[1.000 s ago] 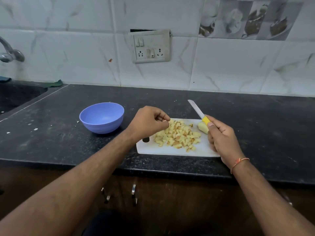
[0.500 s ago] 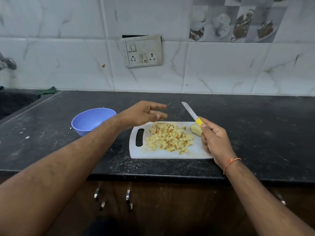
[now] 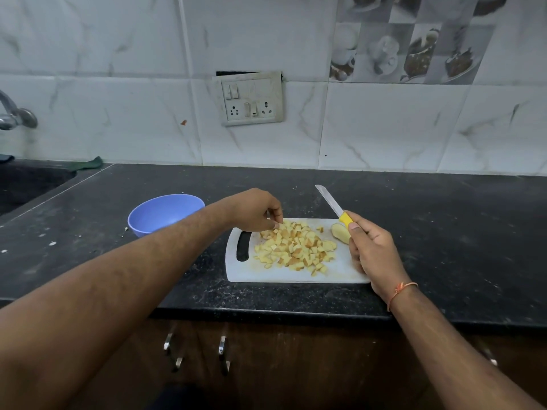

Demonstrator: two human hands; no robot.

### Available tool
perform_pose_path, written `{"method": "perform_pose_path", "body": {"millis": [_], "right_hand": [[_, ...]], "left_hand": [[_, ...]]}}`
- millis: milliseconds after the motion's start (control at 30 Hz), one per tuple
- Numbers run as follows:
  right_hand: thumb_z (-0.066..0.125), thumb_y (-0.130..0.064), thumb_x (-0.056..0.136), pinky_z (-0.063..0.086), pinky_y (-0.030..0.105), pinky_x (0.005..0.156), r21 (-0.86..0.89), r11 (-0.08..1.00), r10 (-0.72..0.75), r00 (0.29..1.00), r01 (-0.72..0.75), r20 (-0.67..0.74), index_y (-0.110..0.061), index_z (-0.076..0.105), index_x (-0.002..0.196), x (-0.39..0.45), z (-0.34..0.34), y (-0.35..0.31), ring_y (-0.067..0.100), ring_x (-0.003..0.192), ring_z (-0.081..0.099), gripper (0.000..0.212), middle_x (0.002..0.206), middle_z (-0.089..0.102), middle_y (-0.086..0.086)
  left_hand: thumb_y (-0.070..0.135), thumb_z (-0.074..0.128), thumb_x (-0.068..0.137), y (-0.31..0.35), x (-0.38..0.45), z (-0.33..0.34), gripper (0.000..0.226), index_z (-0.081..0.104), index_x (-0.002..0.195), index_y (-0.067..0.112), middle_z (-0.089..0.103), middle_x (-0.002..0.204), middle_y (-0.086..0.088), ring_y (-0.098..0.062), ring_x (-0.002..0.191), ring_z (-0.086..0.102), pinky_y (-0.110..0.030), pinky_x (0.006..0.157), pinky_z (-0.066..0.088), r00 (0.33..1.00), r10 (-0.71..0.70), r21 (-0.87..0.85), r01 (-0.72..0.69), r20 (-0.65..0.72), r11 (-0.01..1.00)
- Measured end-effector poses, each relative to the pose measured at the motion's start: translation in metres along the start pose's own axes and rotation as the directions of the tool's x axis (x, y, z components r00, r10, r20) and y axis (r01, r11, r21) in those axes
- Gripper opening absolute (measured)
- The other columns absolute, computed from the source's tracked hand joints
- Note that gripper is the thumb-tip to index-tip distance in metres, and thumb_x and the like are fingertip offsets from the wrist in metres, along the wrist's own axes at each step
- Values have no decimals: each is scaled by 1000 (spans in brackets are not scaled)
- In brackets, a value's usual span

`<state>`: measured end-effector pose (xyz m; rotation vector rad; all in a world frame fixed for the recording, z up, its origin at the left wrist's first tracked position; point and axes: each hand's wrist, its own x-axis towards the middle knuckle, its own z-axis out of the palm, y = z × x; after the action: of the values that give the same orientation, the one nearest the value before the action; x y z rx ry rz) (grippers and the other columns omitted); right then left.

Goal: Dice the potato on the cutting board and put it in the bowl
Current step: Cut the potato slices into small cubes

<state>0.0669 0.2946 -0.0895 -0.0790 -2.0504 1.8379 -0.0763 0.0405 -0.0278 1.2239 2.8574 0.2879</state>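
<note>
While the right hand [image 3: 373,249] stays out at the right end of the white cutting board [image 3: 296,275], its fingers are wrapped round the yellow handle of a knife [image 3: 334,205], whose blade points up and away to the far left, clear of the board. The left hand [image 3: 257,213] reaches across from the left, its fingers curled down with the tips touching the far left edge of the heap of diced potato [image 3: 296,250]; whether they have actually pinched any pieces I cannot tell. The heap lies in the middle of the board, and one uncut potato piece [image 3: 339,232] sits at its far right, just beside the right hand's thumb. The blue bowl [image 3: 163,213] stands on the dark counter [image 3: 444,232] to the left of the board, partly behind the left forearm.
</note>
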Motion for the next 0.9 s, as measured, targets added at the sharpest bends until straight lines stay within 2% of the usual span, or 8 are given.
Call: {"method": "perform_pose_path", "body": {"millis": [100,267,333,433,500,600,700,900], "right_hand": [[49,-25,109,28,23,44,-6,1000,5,1000,-5,-2,-40,66,131,1,-1,1,10,51,29,32,57,36,-4],[49,-24,109,27,23,43,6,1000,10,1000,-10,-3,-38,66,133,1,-1,1,10,50,29,32,57,36,-4],[50,-24,109,27,23,43,10,1000,13,1000,-13,-5,-39,66,132,1,-1,0,10,50,29,32,57,35,-4],[50,-25,109,27,22,42,17,1000,25,1000,-25,-15,-34,65,136,1,-2,1,10,49,28,33,57,35,-4],[50,-24,109,26,22,41,32,999,40,999,-39,-25,-31,64,138,2,-2,1,9,49,27,33,56,34,-5],[49,-21,109,24,21,41,77,996,55,998,-52,-29,-29,65,137,2,-1,-2,8,48,26,33,56,31,-5],[48,-19,109,23,20,40,99,993,62,998,-59,-29,-29,66,136,1,-1,-4,8,48,26,33,56,31,-6],[48,-19,109,21,21,41,136,988,72,997,-67,-35,-29,66,134,1,-2,-3,10,49,24,32,57,31,-5]], "left_hand": [[26,71,100,-2,0,0,9,76,107,24,73,95,17,1,85,66,-16,73,47,999,5,-72,-8,-44,997],[16,70,97,2,0,0,13,79,105,21,73,85,19,6,75,66,-6,66,43,991,16,-202,-42,-130,979],[15,69,97,6,2,0,17,82,103,25,74,82,20,1,73,67,-13,67,49,991,21,-248,-54,-135,967],[14,64,98,10,5,1,27,84,101,33,79,92,12,-14,80,73,-36,79,60,995,23,-281,-51,-101,958],[14,62,98,11,7,0,31,85,102,36,81,93,10,-22,81,73,-41,81,61,996,39,-286,-60,-78,956],[13,74,95,12,8,-4,24,85,108,29,81,93,17,-7,86,76,-24,82,58,994,76,-335,-99,-83,937],[27,89,87,10,10,-6,19,85,106,26,81,95,16,1,90,76,-10,83,50,989,95,-359,-130,-114,924],[44,82,92,13,13,-4,19,86,100,28,80,107,18,0,105,75,-33,101,56,980,153,-402,-190,-124,895]]}}
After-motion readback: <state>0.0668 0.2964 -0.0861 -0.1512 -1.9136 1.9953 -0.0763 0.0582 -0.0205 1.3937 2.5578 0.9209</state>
